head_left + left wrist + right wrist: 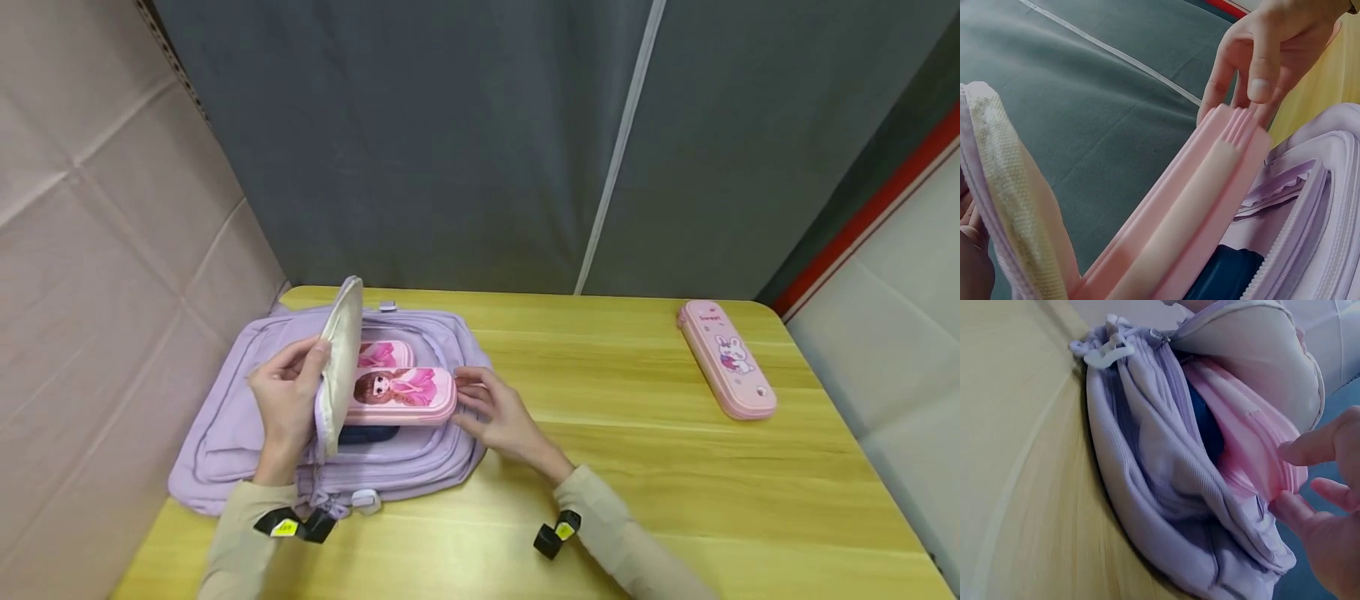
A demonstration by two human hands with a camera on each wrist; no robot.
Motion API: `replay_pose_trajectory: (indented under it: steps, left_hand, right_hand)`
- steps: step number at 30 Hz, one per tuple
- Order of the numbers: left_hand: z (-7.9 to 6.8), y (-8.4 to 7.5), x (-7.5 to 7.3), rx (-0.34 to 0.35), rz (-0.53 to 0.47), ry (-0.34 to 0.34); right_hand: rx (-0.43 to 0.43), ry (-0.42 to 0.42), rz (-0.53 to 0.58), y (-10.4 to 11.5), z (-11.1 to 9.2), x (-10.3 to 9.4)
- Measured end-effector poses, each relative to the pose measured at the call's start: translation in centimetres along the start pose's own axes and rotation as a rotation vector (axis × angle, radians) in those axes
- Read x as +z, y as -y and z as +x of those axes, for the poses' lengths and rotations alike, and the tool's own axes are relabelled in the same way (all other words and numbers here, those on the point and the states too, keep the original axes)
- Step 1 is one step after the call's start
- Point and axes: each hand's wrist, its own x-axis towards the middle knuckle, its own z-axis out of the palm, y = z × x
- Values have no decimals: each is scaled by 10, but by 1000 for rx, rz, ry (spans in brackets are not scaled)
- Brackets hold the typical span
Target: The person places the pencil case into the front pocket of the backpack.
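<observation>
A lilac backpack (225,425) lies on the table at the left with its front pocket unzipped. My left hand (288,392) pinches the edge of the pocket's pale-lined flap (342,358) and holds it up. At the pocket's right side my right hand (506,421) holds the end of a pink pencil case (405,396) printed with a doll, thumb and fingers on either side. In the left wrist view this case (1179,212) stands tilted, its lower end hidden. Behind it is a second doll-print case (386,353). A dark blue object (1225,272) lies inside the pocket, partly covered.
A pink pencil case with a rabbit print (726,358) lies on the wooden table (600,392) at the right. A grey curtain (450,167) hangs behind the table, and a pale cloth-like wall (97,292) borders the left side.
</observation>
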Motion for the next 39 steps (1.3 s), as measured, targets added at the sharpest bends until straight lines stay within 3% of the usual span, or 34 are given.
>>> replay_pose_trajectory:
  steps: [12, 19, 24, 39]
  left_hand:
    - [-4, 1, 4, 7, 19, 35]
    - [-6, 1, 5, 18, 25, 63]
    - [-7, -1, 6, 16, 31, 79]
    - [-9, 2, 10, 18, -13, 112]
  right_hand:
    - [-50, 0, -59, -2, 1, 19]
    - [-102, -88, -103, -3, 7, 34]
    - [-78, -143, -102, -3, 13, 42]
    - [5, -177, 8, -8, 24, 57]
